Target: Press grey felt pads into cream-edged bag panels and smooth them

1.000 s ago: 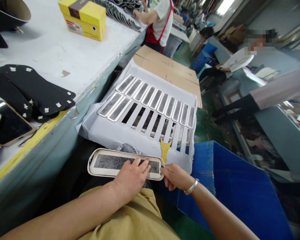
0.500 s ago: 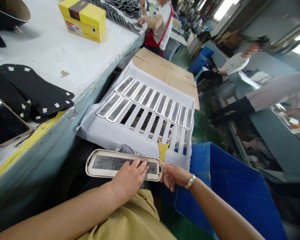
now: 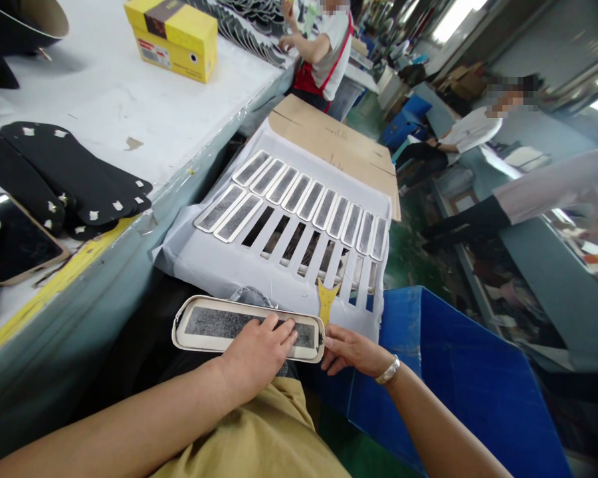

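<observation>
A long, round-ended cream piece with a raised rim and a dark grey speckled strip (image 3: pixel 214 323) lies crosswise above my lap. My left hand (image 3: pixel 264 348) rests on its face, right of the middle, fingers lying flat across the dark strip; the thumb is hidden. At the piece's right end, my right hand (image 3: pixel 346 348) has thumb and fingertips pinched together on the rim, the other fingers curled below. Whether anything small is between them is hidden. Just beyond this end, a yellow forked piece (image 3: pixel 327 300) lies on the cloth-covered board (image 3: pixel 194 255).
Several cream-edged grey strips (image 3: pixel 295 192) line the slotted board, backed by a cardboard sheet (image 3: pixel 329 133). A blue bin (image 3: pixel 458 372) stands right. The left table (image 3: pixel 99 99) carries black shaped pieces (image 3: pixel 74 172), a phone (image 3: pixel 20 239) and a yellow box (image 3: pixel 179 43). Several people are beyond.
The view has shifted slightly. My right hand has turned and lifted a little, its lower fingers curling in closer to the piece's right end. My left hand and the piece stay put.
</observation>
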Demonstrator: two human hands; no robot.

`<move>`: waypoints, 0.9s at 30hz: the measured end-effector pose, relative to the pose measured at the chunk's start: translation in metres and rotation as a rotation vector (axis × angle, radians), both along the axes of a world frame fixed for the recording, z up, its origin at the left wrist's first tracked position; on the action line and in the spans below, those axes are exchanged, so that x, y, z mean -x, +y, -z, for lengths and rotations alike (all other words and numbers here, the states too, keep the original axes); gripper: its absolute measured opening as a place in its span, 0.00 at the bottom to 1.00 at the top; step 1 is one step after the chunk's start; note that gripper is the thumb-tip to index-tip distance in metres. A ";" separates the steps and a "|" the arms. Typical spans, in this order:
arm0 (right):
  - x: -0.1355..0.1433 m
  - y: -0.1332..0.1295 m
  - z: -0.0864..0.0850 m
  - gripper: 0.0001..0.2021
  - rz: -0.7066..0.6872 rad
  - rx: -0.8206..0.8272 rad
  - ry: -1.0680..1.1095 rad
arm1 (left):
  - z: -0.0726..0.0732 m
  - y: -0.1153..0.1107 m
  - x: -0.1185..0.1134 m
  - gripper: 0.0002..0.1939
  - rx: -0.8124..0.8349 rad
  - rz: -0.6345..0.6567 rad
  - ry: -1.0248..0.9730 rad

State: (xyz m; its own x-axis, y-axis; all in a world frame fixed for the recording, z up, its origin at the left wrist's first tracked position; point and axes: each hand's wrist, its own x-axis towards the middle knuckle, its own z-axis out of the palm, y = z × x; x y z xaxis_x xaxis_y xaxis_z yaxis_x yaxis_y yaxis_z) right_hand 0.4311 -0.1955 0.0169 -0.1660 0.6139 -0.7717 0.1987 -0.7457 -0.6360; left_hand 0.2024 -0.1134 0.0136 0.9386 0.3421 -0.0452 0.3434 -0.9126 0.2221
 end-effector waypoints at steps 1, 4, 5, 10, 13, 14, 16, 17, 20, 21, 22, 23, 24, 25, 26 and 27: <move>0.003 0.003 -0.002 0.21 -0.048 -0.033 -0.108 | -0.001 0.000 0.000 0.18 0.002 -0.001 -0.002; 0.012 0.017 -0.010 0.16 -0.225 -0.316 -0.593 | -0.002 0.000 0.000 0.17 0.001 -0.001 -0.017; 0.016 0.023 -0.012 0.14 -0.302 -0.431 -0.729 | -0.002 0.000 0.000 0.17 -0.004 -0.002 -0.023; 0.025 0.045 -0.019 0.16 -0.964 -0.596 -0.996 | 0.001 0.000 0.002 0.17 -0.038 -0.007 -0.058; 0.024 0.053 -0.020 0.14 -1.178 -0.576 -1.043 | 0.002 0.000 0.003 0.17 -0.039 -0.004 -0.071; 0.023 0.055 -0.019 0.12 -1.221 -0.571 -1.044 | 0.002 0.000 0.004 0.16 -0.037 -0.003 -0.073; 0.020 0.058 -0.018 0.07 -1.298 -0.555 -1.035 | 0.002 0.001 0.004 0.16 -0.033 -0.003 -0.073; 0.019 0.060 -0.018 0.06 -1.326 -0.544 -1.030 | 0.002 0.001 0.004 0.16 -0.032 -0.004 -0.071; 0.017 0.065 -0.016 0.09 -1.373 -0.528 -1.006 | 0.003 0.001 0.003 0.16 -0.032 -0.007 -0.067; 0.016 0.066 -0.015 0.10 -1.375 -0.527 -0.994 | 0.004 0.001 0.003 0.16 -0.031 -0.007 -0.067; 0.016 0.068 -0.015 0.10 -1.362 -0.525 -0.977 | 0.004 0.001 0.003 0.16 -0.029 -0.009 -0.068; 0.015 0.068 -0.016 0.09 -1.312 -0.516 -0.945 | 0.005 0.002 0.003 0.17 -0.026 -0.010 -0.066; 0.015 0.068 -0.016 0.06 -1.199 -0.478 -0.880 | 0.005 0.002 0.003 0.17 -0.022 -0.011 -0.064; 0.013 0.068 -0.017 0.03 -1.043 -0.417 -0.790 | 0.004 0.002 0.004 0.17 -0.019 -0.011 -0.062; 0.011 0.066 -0.017 0.03 -0.869 -0.339 -0.683 | 0.004 0.002 0.004 0.17 -0.016 -0.014 -0.060; 0.009 0.064 -0.018 0.10 -0.701 -0.253 -0.576 | 0.004 0.002 0.004 0.17 -0.013 -0.016 -0.058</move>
